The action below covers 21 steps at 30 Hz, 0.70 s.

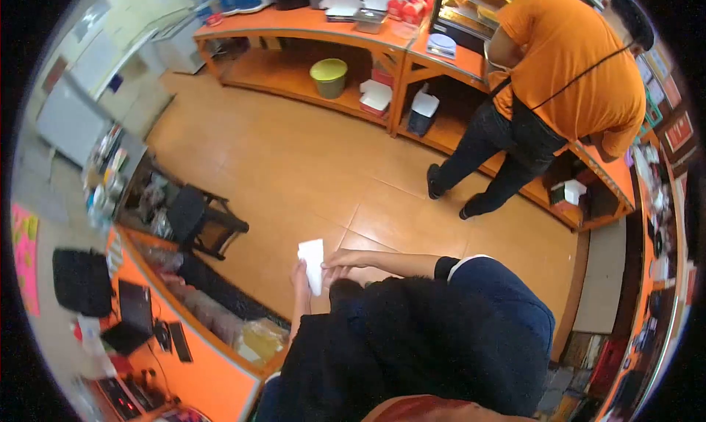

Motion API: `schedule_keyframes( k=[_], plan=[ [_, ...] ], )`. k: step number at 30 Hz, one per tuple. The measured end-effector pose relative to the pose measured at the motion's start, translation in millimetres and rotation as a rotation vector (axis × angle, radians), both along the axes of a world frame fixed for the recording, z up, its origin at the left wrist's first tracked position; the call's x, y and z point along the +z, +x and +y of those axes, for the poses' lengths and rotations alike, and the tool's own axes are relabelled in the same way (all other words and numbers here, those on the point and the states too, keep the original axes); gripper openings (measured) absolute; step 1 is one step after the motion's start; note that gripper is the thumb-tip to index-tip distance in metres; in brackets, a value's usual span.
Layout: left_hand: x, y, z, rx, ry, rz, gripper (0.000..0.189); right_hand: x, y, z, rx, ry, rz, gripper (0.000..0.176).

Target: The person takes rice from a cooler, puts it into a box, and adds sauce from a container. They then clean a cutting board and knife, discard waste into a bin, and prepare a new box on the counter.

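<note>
A folded white paper (pixel 312 264), perhaps a small bag or napkin, is held upright in front of my body above the tiled floor. My left hand (pixel 300 281) grips its left edge, with the thumb and fingers closed on it. From the other side my right hand (pixel 343 262) pinches the right edge, the fingers bent. Too little detail shows to tell what the paper is or whether anything is inside it.
A person in an orange shirt (pixel 581 69) bends over the orange counter (pixel 463 68) at the back right. A yellow-green bucket (pixel 329 79) stands on the lower shelf. To the left are a black stool (pixel 193 212) and an orange desk (pixel 209 374) with a laptop (pixel 132 315).
</note>
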<state>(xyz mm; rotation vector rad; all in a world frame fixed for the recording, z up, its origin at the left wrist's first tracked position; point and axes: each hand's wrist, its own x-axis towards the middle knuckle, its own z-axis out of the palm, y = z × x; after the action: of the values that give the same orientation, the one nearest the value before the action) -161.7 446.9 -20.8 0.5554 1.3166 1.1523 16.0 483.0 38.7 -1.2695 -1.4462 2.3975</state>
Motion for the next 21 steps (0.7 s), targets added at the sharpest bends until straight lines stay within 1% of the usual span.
schedule_keyframes(
  k=[2, 3, 4, 5, 6, 8, 9, 10, 11, 12, 14, 15, 17, 18, 19, 20, 21],
  plan=[
    [20, 37, 73, -0.076, -0.025, 0.094, 0.026, 1, 6, 43, -0.162, 0.055, 0.079, 0.037],
    [30, 54, 102, -0.098, -0.024, 0.100, 0.026, -3, 11, 64, -0.357, 0.159, 0.051, 0.028],
    [42, 71, 129, -0.118, 0.002, 0.136, 0.026, -4, 21, 90, -0.378, 0.160, 0.055, 0.028],
    [45, 72, 142, -0.139, 0.040, 0.164, 0.026, -7, 19, 103, -0.426, 0.249, -0.008, 0.027],
    [46, 85, 168, -0.159, 0.041, 0.169, 0.026, -9, 31, 130, -0.470, 0.325, -0.066, 0.025],
    [45, 104, 219, -0.119, 0.220, 0.198, 0.025, -12, 51, 179, -0.525, 0.327, -0.098, 0.024],
    [45, 110, 245, -0.125, 0.225, 0.297, 0.022, -9, 58, 204, -0.569, 0.343, -0.097, 0.025],
    [46, 113, 272, -0.144, 0.235, 0.300, 0.022, -5, 65, 229, -0.612, 0.360, -0.094, 0.026],
    [50, 112, 298, -0.245, 0.199, 0.188, 0.022, 3, 75, 253, -0.550, 0.347, -0.147, 0.029],
    [55, 117, 327, -0.341, 0.159, 0.073, 0.021, 4, 84, 278, -0.566, 0.357, -0.144, 0.029],
    [62, 120, 386, -0.363, 0.132, 0.039, 0.018, 0, 94, 327, -0.645, 0.327, -0.104, 0.029],
    [67, 125, 421, -0.372, 0.101, 0.001, 0.014, 18, 99, 350, -0.673, 0.336, -0.117, 0.031],
    [71, 145, 483, -0.392, 0.058, -0.045, 0.011, 28, 117, 403, -0.725, 0.383, -0.103, 0.030],
    [79, 161, 512, -0.439, 0.056, -0.095, 0.011, 30, 124, 419, -0.762, 0.405, -0.084, 0.029],
    [80, 176, 551, -0.486, 0.025, -0.133, 0.011, 36, 143, 457, -0.895, 0.408, 0.094, 0.028],
    [76, 188, 575, -0.492, 0.016, -0.123, 0.011, 26, 150, 473, -0.904, 0.398, 0.101, 0.028],
    [67, 209, 601, -0.551, 0.080, -0.061, 0.011, 11, 164, 494, -1.010, 0.474, 0.118, 0.028]
  ],
)
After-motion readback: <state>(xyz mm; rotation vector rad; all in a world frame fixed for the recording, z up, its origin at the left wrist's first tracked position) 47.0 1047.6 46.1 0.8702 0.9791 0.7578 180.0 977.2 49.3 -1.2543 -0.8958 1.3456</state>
